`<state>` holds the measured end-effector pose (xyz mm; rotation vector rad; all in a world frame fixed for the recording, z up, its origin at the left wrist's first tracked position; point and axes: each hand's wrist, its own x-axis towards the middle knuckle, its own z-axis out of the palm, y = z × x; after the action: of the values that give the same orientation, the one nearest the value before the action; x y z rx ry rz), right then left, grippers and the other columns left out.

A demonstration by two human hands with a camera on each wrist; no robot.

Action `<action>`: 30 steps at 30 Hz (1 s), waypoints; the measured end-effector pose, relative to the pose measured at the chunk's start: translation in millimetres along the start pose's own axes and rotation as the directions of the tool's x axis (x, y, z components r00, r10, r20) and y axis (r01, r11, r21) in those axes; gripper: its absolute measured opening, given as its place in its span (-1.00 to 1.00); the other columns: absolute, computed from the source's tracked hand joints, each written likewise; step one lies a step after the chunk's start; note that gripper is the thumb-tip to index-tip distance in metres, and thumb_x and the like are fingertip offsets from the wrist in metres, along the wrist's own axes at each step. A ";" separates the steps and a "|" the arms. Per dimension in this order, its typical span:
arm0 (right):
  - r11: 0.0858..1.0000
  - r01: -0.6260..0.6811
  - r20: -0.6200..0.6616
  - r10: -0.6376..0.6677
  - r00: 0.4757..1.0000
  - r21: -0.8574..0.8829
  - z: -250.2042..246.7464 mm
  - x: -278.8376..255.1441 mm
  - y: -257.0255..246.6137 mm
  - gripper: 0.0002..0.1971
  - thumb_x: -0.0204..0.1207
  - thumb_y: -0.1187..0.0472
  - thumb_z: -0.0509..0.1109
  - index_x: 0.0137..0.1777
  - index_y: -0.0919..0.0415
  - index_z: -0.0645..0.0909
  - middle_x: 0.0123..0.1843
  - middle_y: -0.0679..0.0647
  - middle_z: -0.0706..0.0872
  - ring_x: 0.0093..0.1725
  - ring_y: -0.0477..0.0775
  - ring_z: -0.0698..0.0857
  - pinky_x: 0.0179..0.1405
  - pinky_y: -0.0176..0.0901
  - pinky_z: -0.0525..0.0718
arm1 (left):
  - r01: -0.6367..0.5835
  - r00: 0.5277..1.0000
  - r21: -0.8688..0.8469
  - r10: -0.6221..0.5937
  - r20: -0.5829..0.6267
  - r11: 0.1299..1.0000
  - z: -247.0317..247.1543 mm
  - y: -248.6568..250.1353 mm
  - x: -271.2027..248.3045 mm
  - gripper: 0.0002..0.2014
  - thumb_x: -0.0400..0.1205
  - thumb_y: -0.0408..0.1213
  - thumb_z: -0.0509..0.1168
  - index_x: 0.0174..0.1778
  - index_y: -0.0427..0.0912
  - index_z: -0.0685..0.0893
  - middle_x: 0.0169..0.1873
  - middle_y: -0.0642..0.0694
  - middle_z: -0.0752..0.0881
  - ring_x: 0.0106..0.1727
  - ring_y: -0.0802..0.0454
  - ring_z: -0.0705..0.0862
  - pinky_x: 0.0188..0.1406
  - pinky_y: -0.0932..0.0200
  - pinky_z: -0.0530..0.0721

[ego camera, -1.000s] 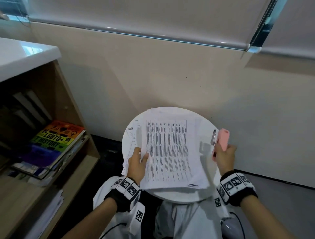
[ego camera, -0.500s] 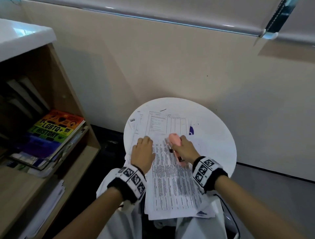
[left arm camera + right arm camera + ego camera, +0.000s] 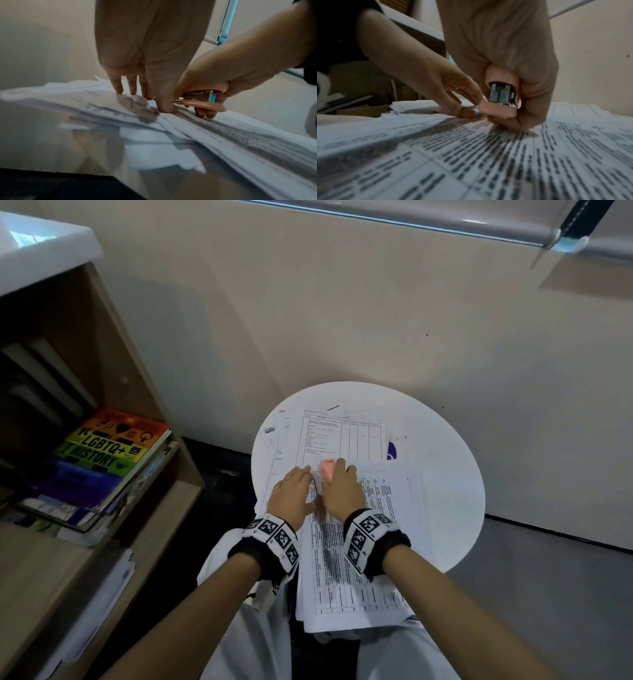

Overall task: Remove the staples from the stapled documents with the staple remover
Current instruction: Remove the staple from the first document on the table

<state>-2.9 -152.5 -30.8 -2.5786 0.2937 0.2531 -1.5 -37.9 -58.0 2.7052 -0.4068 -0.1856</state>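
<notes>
Head view looks down on a small round white table [image 3: 445,474] set against a cream wall, with loose printed sheets spread over its left half. On top lies the stapled document [image 3: 373,559], a bundle printed with dense tables, its near end hanging off the table edge toward the person's lap. Both hands meet at its far left corner. The left hand [image 3: 291,498] lies with straight fingers spread, and the wrist view shows the fingertips [image 3: 118,88] and thumb pressing down on the paper, gripping nothing. The right hand [image 3: 342,491] is curled tight around a pink staple remover [image 3: 327,469]; seen from the right wrist, the pink shell [image 3: 498,109] sits between thumb and fingers with its metal core facing back, the lower knuckles resting on the page. From the left wrist, the tool's metal tip [image 3: 176,100] sits right at the left thumb, low on the paper. I cannot make out the staple itself. To the left stands a wooden shelf [image 3: 144,392] holding a rainbow-covered book [image 3: 102,453].
</notes>
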 end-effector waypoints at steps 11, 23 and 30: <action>0.996 -0.082 -0.119 0.085 0.989 0.029 18.1 -1.5 -13.2 -0.56 0.67 0.22 0.19 0.50 0.25 0.20 0.41 0.20 0.36 0.10 0.31 0.67 -0.14 0.04 0.53 | -0.031 0.999 0.049 0.031 -0.007 0.998 5.1 -5.0 6.5 -0.44 0.59 -0.33 0.34 0.51 -0.16 0.36 0.61 -0.03 0.26 0.63 -0.01 0.22 0.57 0.09 0.29; 0.978 -0.170 -0.100 0.182 0.978 0.122 14.5 8.3 -19.1 -0.59 0.71 0.14 0.15 0.48 0.28 0.24 0.40 0.25 0.44 0.25 0.33 0.61 0.07 0.12 0.56 | -0.008 1.000 0.109 0.006 0.018 0.994 2.4 -2.8 14.5 -0.43 0.62 -0.34 0.30 0.56 -0.15 0.31 0.59 -0.03 0.29 0.63 -0.02 0.23 0.62 0.00 0.20; 0.994 -0.110 -0.126 0.112 0.986 0.018 12.4 13.7 -19.4 -0.55 0.70 0.12 0.16 0.52 0.22 0.21 0.38 0.24 0.41 0.15 0.32 0.65 -0.04 0.06 0.54 | -0.004 0.998 0.139 -0.005 0.065 0.990 -2.5 0.7 11.7 -0.42 0.61 -0.27 0.33 0.55 -0.14 0.30 0.63 -0.01 0.22 0.65 -0.02 0.18 0.66 -0.06 0.08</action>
<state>13.7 -131.9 -35.1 -2.5753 0.4849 0.1268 9.9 -41.2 -56.3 2.8423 -0.4539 -0.2556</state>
